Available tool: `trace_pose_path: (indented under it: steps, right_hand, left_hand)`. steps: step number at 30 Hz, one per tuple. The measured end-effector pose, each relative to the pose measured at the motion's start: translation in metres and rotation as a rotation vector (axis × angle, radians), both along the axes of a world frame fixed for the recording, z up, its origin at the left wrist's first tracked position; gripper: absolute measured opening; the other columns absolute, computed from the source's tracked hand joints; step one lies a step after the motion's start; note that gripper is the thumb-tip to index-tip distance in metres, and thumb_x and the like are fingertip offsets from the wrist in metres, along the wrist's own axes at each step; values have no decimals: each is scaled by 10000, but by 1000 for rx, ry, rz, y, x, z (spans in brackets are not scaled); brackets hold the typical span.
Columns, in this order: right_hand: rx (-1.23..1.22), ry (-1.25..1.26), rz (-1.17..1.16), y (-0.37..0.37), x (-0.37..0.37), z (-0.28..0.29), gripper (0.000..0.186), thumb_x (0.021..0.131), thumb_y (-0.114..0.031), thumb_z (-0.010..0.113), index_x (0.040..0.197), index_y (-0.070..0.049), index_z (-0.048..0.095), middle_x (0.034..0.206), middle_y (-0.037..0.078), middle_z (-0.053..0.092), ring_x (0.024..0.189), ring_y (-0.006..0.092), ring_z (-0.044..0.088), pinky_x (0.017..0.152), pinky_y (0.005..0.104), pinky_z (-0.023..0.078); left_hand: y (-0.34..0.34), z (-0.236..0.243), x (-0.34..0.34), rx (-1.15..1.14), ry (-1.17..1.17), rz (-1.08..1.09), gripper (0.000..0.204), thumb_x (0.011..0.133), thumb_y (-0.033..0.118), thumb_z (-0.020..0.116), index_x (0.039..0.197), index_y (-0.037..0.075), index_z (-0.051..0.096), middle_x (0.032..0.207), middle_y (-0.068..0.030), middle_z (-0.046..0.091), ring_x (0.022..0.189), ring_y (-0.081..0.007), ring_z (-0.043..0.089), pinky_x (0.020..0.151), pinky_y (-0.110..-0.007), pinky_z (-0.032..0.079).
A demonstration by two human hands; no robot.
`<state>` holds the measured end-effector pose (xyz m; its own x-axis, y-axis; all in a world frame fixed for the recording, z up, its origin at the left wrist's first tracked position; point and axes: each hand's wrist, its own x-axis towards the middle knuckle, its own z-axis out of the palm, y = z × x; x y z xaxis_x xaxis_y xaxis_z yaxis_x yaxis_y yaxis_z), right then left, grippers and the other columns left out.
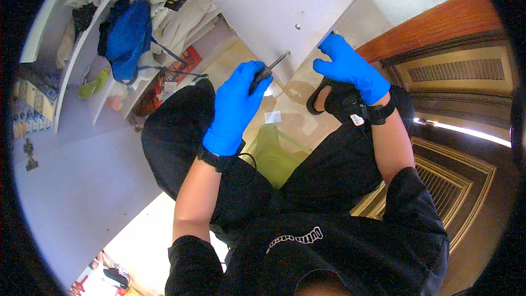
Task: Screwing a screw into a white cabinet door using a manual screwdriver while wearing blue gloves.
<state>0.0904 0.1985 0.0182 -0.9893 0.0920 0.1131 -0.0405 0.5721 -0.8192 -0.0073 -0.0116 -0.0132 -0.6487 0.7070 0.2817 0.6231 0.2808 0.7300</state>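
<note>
My left hand (236,104), in a blue glove, is closed round the dark handle of a screwdriver (278,61). The driver's metal shaft points up and right, its tip at a small fitting on the lower part of a white panel (263,5). Another small round fitting (297,27) shows above it on the panel. My right hand (350,67), also blue-gloved, is at the panel's right edge with thumb and forefinger apart. Its other fingers are partly hidden, and I see nothing held in it.
Open shelves at left hold folded clothes (183,19) and a blue bag (129,38). A light door with a hinge (30,155) stands below them. A green plastic stool (271,156) is between my legs. Brown louvred doors (449,181) rise at right. A paper scrap (272,117) lies on the floor.
</note>
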Motion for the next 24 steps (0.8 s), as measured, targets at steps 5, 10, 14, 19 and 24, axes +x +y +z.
trace_pose_path:
  steps: [5, 10, 14, 19, 24]
  right_hand:
    - [-44, -12, -43, 1, 1, -1, 450, 645, -112, 530, 1079, 6, 521, 1048, 179, 561, 980, 272, 535, 880, 332, 394]
    - [-2, -1, -48, 1, -1, -1, 445, 649, -119, 535, 1077, 6, 523, 1042, 179, 563, 965, 269, 540, 876, 330, 397]
    - [-14, -44, -54, 3, 1, 3, 442, 652, -122, 536, 1074, 11, 523, 1043, 181, 562, 966, 273, 538, 878, 331, 395]
    - [-106, -209, -35, 10, 1, 1, 485, 704, -190, 609, 1128, 1, 469, 1122, 179, 444, 1046, 267, 455, 895, 366, 383]
    - [-45, -33, -81, 2, -3, 4, 418, 655, -109, 533, 1054, 16, 538, 1033, 178, 571, 973, 263, 543, 864, 329, 400]
  left_hand:
    - [4, 7, 1, -41, -44, 28, 214, 763, 195, 608, 934, 72, 570, 832, -122, 598, 742, -290, 587, 612, -328, 466]
    - [4, 6, -8, -154, -264, 14, 204, 799, 226, 570, 910, 56, 593, 704, -94, 598, 628, -248, 583, 554, -300, 449]
    - [1, 7, -25, -5, -1445, -335, 135, 803, 151, 564, 921, 86, 579, 568, 26, 423, 459, -55, 362, 388, -206, 252]
    - [13, 11, 3, -53, -825, -47, 148, 792, 117, 566, 908, 33, 527, 712, -29, 535, 584, -143, 513, 535, -268, 425]
    - [6, 3, 4, 32, 97, 11, 221, 750, 123, 610, 938, 65, 508, 807, -116, 560, 659, -245, 579, 565, -306, 458]
